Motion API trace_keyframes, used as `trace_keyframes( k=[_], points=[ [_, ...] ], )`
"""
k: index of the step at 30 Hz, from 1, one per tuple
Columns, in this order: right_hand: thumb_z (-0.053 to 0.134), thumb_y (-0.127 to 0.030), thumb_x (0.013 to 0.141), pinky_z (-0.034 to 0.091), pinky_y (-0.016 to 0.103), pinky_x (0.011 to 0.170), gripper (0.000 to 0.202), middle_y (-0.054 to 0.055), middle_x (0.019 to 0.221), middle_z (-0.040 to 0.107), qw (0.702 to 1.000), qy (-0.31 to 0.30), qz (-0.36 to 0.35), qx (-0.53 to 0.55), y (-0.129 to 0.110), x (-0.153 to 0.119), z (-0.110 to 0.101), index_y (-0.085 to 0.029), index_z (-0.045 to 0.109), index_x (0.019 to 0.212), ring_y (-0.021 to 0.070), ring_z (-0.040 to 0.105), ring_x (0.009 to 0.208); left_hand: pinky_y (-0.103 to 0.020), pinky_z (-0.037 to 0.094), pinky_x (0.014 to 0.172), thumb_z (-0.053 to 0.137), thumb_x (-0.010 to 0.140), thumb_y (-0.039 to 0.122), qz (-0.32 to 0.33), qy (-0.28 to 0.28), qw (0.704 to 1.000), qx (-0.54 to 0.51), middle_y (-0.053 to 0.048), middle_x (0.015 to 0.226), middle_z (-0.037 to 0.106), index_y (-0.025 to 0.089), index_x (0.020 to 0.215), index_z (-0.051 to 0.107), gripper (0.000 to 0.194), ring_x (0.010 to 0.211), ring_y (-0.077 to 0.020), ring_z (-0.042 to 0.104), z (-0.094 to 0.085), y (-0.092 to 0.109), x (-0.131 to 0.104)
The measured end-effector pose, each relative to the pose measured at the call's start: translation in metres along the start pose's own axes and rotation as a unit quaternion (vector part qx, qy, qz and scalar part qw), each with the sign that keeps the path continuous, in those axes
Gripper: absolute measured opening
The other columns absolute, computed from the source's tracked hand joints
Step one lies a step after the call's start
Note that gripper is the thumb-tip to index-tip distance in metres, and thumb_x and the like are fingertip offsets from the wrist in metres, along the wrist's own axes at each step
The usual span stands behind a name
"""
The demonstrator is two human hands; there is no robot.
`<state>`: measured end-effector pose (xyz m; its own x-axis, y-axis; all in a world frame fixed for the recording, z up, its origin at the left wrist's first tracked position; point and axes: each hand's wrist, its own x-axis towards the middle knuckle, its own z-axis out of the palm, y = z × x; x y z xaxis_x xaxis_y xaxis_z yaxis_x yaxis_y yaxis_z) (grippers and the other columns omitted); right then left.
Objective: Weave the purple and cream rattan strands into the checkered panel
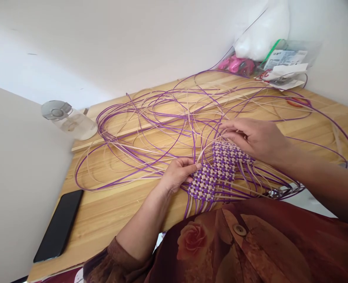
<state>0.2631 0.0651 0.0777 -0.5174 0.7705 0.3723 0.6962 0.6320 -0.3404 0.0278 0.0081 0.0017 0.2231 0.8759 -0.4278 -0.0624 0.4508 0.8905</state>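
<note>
A woven piece (203, 182) of purple and beige strands lies at the table's front edge, close to the patterned shirt. My left hand (180, 173) pinches its upper left edge, thumb on top. Above the piece's upper right part, my right hand (252, 137) has thumb and fingertips closed near thin strands; which strand it grips is too small to tell. Long loose strands (159, 114) loop across the table behind the piece, and more strands (235, 184) fan out from its right and lower sides.
A black phone (60, 224) lies on the wooden table (109, 212) at the left. A clear bottle (76, 122) with a grey lid leans near the wall. Pink items (235, 65), a white bag (259, 35) and papers (288, 72) sit at the back right, with orange-handled scissors (298, 102) nearer.
</note>
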Motion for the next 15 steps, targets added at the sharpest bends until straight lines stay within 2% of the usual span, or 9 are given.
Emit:
trace_keyframes(
  k=[2, 4, 7, 9, 11, 15],
  points=[
    [0.046, -0.033, 0.093, 0.044, 0.033, 0.079, 0.025, 0.008, 0.095, 0.069, 0.998, -0.028, -0.023, -0.042, 0.002, -0.001, 0.004, -0.018, 0.066, 0.098, 0.0224, 0.063, 0.090, -0.015, 0.028, 0.036, 0.081, 0.059, 0.044, -0.002, 0.001, 1.000, -0.001, 0.006, 0.058, 0.053, 0.014, 0.070, 0.059, 0.039, 0.039, -0.0017, 0.044, 0.000, 0.000, 0.000],
    [0.043, -0.033, 0.093, 0.044, 0.031, 0.070, 0.027, 0.007, 0.083, 0.068, 0.995, -0.091, -0.005, -0.035, -0.006, -0.005, 0.012, -0.018, 0.065, 0.090, 0.0202, 0.063, 0.078, -0.015, 0.029, 0.036, 0.081, 0.059, 0.044, 0.002, 0.000, 1.000, -0.003, 0.006, 0.058, 0.051, 0.014, 0.069, 0.059, 0.039, 0.039, -0.0015, 0.043, 0.000, 0.000, -0.001],
    [0.038, -0.030, 0.095, 0.043, 0.025, 0.056, 0.028, 0.002, 0.071, 0.065, 0.972, -0.198, 0.072, 0.100, -0.029, -0.015, 0.028, -0.018, 0.063, 0.098, 0.0132, 0.060, 0.057, -0.015, 0.029, 0.036, 0.082, 0.058, 0.044, 0.011, -0.005, 1.000, -0.007, 0.006, 0.057, 0.050, 0.014, 0.069, 0.060, 0.039, 0.039, -0.0014, 0.042, 0.001, 0.002, -0.003],
    [0.034, -0.027, 0.096, 0.043, 0.022, 0.048, 0.031, 0.000, 0.068, 0.064, 0.929, -0.253, 0.153, 0.222, -0.044, -0.020, 0.038, -0.019, 0.057, 0.116, 0.0105, 0.058, 0.048, -0.015, 0.029, 0.036, 0.082, 0.057, 0.043, 0.010, -0.003, 1.000, -0.009, 0.006, 0.056, 0.049, 0.014, 0.069, 0.060, 0.039, 0.039, -0.0016, 0.042, 0.002, 0.004, -0.004],
    [0.033, -0.025, 0.096, 0.043, 0.020, 0.041, 0.039, -0.001, 0.066, 0.062, 0.877, -0.283, 0.227, 0.314, -0.054, -0.022, 0.045, -0.021, 0.043, 0.133, 0.0109, 0.059, 0.045, -0.015, 0.028, 0.036, 0.082, 0.057, 0.044, 0.009, -0.001, 1.000, -0.011, 0.006, 0.056, 0.049, 0.013, 0.070, 0.061, 0.039, 0.039, -0.0016, 0.042, 0.003, 0.005, -0.005],
    [0.031, -0.024, 0.096, 0.045, 0.019, 0.038, 0.052, -0.002, 0.064, 0.060, 0.798, -0.315, 0.305, 0.412, -0.062, -0.019, 0.053, -0.024, 0.019, 0.147, 0.0132, 0.061, 0.046, -0.016, 0.029, 0.038, 0.080, 0.059, 0.046, 0.022, 0.004, 1.000, -0.011, 0.005, 0.057, 0.051, 0.013, 0.070, 0.062, 0.040, 0.040, -0.0016, 0.041, 0.005, 0.003, -0.005]
  ],
)
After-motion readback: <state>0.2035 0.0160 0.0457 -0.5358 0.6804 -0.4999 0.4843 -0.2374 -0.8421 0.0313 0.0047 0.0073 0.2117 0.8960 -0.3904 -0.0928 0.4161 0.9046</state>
